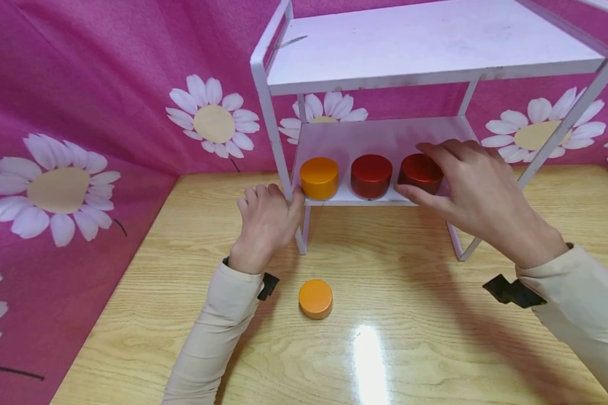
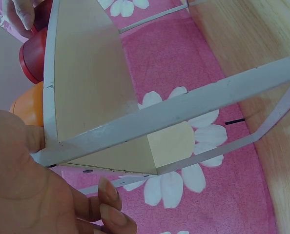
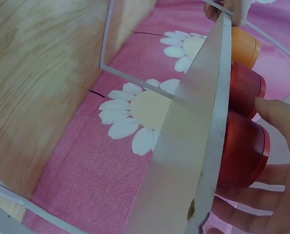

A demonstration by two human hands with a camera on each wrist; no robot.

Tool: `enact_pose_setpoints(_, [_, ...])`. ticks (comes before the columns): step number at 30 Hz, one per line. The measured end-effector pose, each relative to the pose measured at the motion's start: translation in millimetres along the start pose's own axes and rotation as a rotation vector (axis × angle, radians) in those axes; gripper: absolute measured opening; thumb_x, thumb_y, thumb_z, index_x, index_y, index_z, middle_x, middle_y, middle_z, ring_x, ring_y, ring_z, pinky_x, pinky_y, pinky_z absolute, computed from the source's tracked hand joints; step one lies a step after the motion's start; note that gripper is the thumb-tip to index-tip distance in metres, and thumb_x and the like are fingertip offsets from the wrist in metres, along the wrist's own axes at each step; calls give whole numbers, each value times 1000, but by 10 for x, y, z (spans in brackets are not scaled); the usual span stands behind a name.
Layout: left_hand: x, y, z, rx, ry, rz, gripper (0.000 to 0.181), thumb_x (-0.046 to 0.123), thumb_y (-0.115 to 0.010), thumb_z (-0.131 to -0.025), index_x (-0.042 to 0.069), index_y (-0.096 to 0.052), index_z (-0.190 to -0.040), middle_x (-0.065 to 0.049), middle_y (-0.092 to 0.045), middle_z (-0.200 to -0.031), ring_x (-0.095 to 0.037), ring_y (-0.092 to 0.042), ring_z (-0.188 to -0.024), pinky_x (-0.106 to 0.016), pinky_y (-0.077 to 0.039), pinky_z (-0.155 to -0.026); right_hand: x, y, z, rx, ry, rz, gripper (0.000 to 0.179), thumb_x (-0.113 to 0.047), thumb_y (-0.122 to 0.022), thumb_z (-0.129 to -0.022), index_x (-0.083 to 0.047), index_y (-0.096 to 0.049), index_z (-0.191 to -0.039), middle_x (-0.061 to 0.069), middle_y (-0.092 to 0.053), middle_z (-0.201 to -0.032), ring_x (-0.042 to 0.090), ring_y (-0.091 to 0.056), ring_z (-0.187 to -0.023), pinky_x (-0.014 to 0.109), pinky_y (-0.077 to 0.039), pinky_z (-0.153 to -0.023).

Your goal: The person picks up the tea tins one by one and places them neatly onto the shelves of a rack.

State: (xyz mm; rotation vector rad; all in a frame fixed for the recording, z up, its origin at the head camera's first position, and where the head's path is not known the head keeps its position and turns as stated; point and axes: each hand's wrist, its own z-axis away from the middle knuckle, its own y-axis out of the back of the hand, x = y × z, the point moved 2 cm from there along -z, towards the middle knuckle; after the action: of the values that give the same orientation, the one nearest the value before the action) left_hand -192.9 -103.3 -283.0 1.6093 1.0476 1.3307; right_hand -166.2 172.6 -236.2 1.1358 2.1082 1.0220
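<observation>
My right hand holds the rightmost dark red round lidded jar on the lower board of a white rack, thumb at its left side and fingers over its back and right. A second red jar stands just left of it, with an orange jar at the board's left end. At that end, my left hand grips the rack's left front corner, its thumb beside the orange jar and its fingers outside the post. In the left wrist view, the thumb touches the board's edge, close to the orange jar.
Another orange jar stands on the wooden table in front of the rack. The rack's upper board spans above the row of jars. A pink cloth with white daisies hangs behind and at the left.
</observation>
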Motion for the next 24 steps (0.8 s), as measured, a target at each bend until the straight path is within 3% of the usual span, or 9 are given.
enact_pose_setpoints(14, [1, 5, 3, -8, 0, -8, 54, 45, -26, -99, -1, -48, -80, -16, -45, -82, -35, -38, -83, -46, -28, -77, -1, 32, 48, 3, -55, -5, 57, -42, -77, -77, -5, -62, -117, 13, -61, -95, 29, -54, -78, 46, -42, -64])
enact_pose_setpoints(24, [1, 2, 2, -12, -2, -7, 56, 46, -26, -99, -2, -48, -82, -16, -45, -84, -35, -38, -84, -47, -28, -78, -10, 82, 134, 26, -81, 10, 63, -43, -78, -75, -4, -61, -122, 17, -63, -100, 35, -60, -78, 51, -46, -60])
